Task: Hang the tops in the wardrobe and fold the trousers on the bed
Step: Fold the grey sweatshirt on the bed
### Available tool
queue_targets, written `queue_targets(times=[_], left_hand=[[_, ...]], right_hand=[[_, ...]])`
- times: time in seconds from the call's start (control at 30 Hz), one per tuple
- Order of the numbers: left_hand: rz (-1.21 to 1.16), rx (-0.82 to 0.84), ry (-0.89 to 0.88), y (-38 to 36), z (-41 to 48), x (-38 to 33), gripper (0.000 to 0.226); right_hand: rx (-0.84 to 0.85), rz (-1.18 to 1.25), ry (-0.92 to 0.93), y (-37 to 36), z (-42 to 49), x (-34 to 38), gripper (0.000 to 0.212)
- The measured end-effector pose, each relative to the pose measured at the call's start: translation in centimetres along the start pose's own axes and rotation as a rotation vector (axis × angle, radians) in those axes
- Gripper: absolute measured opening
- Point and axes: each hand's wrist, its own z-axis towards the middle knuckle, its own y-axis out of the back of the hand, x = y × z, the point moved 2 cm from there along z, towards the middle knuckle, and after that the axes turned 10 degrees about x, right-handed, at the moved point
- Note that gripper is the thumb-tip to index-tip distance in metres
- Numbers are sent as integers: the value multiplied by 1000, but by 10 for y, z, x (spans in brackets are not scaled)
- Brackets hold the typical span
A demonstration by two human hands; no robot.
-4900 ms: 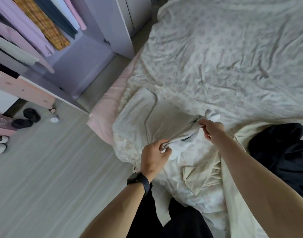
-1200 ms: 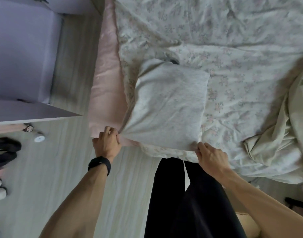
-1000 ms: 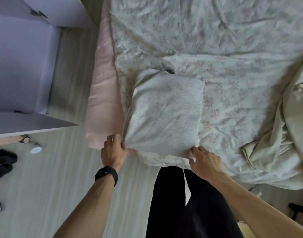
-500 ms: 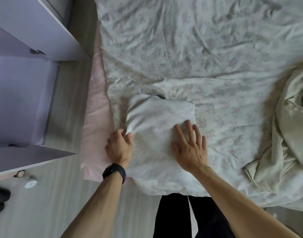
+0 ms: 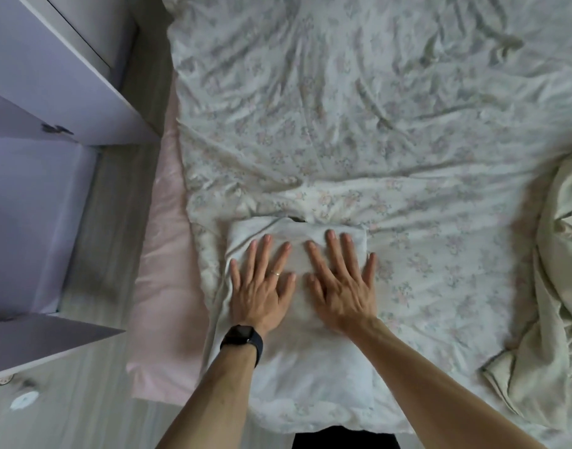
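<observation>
**Checker:** Confirm position. The folded pale cream fabric trousers (image 5: 245, 233) lie on the floral-print bed sheet (image 5: 343, 124), near the bed's left edge and beside the pink mattress side (image 5: 161, 286).

**Guide:** Confirm hands. Your left hand (image 5: 262, 286) and right hand (image 5: 339, 286) lie flat on the bundle, palms down and fingers spread, gripping nothing.

**Checker:** Note the likely faults. The sheet beneath is loose and wrinkled, so a sideways push may drag the bundle toward the edge.

**Guide:** If you lift both hands at once, the top layer may spring open. A small dark spot (image 5: 298, 218) shows at the bundle's far edge. You cannot tell what it is, but an untucked part there would spoil the fold.

**Checker:** The crumpled cream garment (image 5: 556, 286) at your right is not yet sorted.
</observation>
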Motion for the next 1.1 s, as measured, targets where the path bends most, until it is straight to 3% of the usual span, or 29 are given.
queue_targets(times=[0.2, 0.33, 0.4, 0.53, 0.7, 0.9, 1.1], left_hand=[[-60, -26, 112, -16, -3, 25, 65], [-186, 85, 266, -19, -22, 55, 62], [-215, 133, 271, -11, -34, 56, 60], [-302, 52, 285, 19, -54, 39, 65], [-599, 207, 262, 34, -54, 42, 88], [-496, 75, 219, 23, -44, 39, 89], [-267, -86, 173, 13, -63, 7, 82]], right_hand=[[-18, 39, -37, -13, 7, -3, 62], [-6, 78, -108, -13, 3, -3, 62], [2, 141, -168, -15, -10, 0, 65], [10, 326, -271, -17, -56, 3, 75], [0, 517, -335, -19, -104, 4, 90], [-24, 538, -329, -9, -83, 15, 96], [-131, 228, -366, -39, -78, 37, 89]])
